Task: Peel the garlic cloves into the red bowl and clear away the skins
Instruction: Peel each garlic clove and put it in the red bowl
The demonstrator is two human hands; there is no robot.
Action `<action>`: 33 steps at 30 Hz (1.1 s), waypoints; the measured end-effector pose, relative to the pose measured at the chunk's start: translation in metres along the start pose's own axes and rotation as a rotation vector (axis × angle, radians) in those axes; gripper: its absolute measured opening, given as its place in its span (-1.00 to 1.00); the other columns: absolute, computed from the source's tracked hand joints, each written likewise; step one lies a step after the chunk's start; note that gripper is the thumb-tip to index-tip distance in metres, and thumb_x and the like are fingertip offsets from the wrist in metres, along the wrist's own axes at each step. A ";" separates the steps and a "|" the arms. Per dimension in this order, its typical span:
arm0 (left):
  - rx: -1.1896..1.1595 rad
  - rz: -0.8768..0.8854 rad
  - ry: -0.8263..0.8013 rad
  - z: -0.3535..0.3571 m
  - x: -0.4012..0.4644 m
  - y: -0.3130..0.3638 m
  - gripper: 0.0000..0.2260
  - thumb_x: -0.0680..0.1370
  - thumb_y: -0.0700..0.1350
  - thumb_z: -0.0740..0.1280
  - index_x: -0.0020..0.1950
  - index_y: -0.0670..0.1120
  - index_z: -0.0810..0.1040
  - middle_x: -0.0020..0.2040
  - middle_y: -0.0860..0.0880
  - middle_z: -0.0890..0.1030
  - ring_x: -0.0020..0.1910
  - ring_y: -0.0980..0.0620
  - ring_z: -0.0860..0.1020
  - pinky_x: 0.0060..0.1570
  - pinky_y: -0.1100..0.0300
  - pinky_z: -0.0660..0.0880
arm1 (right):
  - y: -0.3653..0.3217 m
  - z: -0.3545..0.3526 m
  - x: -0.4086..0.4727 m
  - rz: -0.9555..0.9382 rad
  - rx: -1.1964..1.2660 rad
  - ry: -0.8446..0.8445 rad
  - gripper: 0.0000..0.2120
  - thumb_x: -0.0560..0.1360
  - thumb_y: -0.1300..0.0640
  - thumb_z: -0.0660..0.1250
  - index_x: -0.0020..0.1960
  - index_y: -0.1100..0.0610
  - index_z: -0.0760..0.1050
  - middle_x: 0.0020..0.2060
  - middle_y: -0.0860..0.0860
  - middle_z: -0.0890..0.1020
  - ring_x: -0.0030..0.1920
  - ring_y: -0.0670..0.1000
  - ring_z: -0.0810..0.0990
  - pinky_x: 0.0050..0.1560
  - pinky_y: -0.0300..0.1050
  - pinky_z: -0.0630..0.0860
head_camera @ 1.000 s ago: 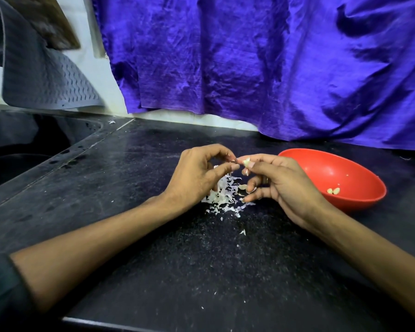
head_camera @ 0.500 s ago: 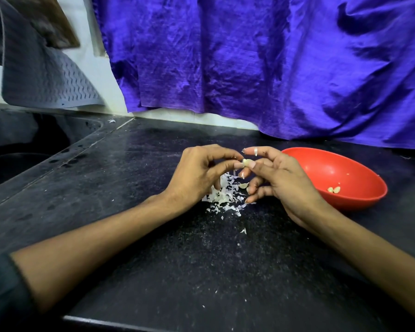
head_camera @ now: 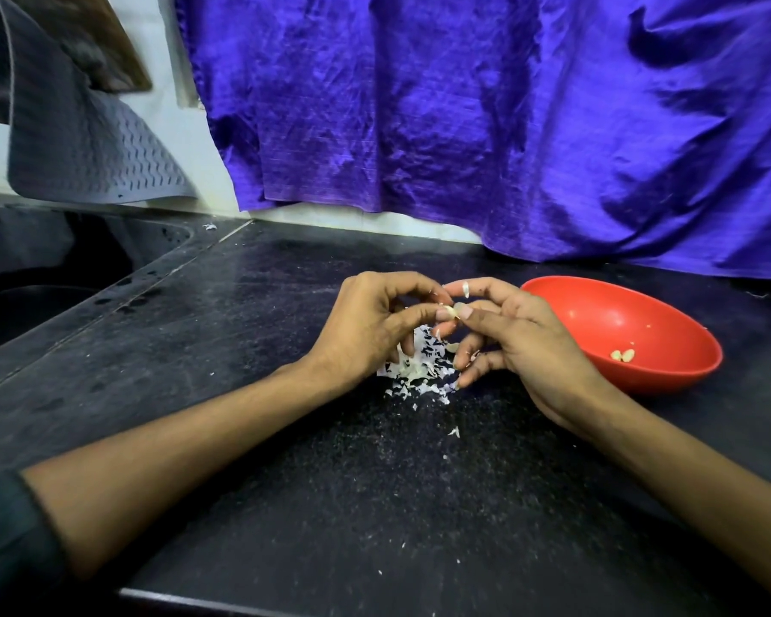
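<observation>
Both the left hand (head_camera: pixel 366 322) and right hand (head_camera: pixel 521 336) pinch one small pale garlic clove (head_camera: pixel 450 311), above the white skin heap (head_camera: pixel 419 371) on the black speckled worktop (head_camera: pixel 375 505). Best to pick with the nails, keeping flakes falling on that heap, left of the glossy red plastic bowl (head_camera: pixel 668 322).

Glossy red plastic bowl (head_camera: pixel 668 376); speckled black stone counter (head_camera: pixel 375 505); creased purple cloth (head_camera: pixel 464 104).

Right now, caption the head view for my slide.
Left hand and right hand pinch a garlic clove above the skins, beside the red bowl of peeled cloves.
</observation>
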State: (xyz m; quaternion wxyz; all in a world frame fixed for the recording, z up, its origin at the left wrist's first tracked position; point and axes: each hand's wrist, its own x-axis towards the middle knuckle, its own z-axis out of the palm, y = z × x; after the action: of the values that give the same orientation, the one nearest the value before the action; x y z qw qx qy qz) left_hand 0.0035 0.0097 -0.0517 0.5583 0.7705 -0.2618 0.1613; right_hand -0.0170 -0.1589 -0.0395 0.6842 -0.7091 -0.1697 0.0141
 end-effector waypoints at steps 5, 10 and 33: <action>-0.087 -0.052 0.057 0.000 0.002 -0.001 -0.88 0.42 -0.19 0.51 -0.13 -0.17 0.61 -0.34 -0.05 0.64 -0.56 0.02 0.48 -0.60 0.22 0.43 | -0.001 0.001 0.000 -0.024 0.006 0.020 -0.87 0.57 0.27 0.25 0.00 0.20 0.57 -0.16 0.15 0.60 -0.41 -0.04 0.55 -0.48 -0.14 0.58; -0.129 -0.070 0.082 -0.002 0.003 -0.001 -0.90 0.41 -0.17 0.52 -0.16 -0.15 0.63 -0.34 -0.08 0.64 -0.56 0.03 0.49 -0.59 0.22 0.43 | -0.001 0.000 0.000 -0.051 -0.003 0.026 -0.86 0.52 0.31 0.30 -0.01 0.20 0.61 -0.15 0.16 0.65 -0.36 -0.06 0.57 -0.45 -0.20 0.57; 0.116 0.043 0.055 0.004 -0.003 -0.004 -0.89 0.55 -0.14 0.38 -0.15 -0.11 0.52 -0.38 0.17 0.55 -0.52 0.12 0.51 -0.47 0.21 0.45 | 0.004 0.004 -0.003 -0.028 0.111 0.124 -0.88 0.44 0.29 0.38 -0.04 0.28 0.62 -0.25 0.13 0.67 -0.28 0.01 0.67 -0.28 -0.22 0.62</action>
State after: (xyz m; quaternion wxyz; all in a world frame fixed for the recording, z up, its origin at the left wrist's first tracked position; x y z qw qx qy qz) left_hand 0.0033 0.0074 -0.0574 0.5161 0.7911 -0.2531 0.2094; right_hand -0.0196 -0.1553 -0.0444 0.7319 -0.6670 -0.1359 -0.0299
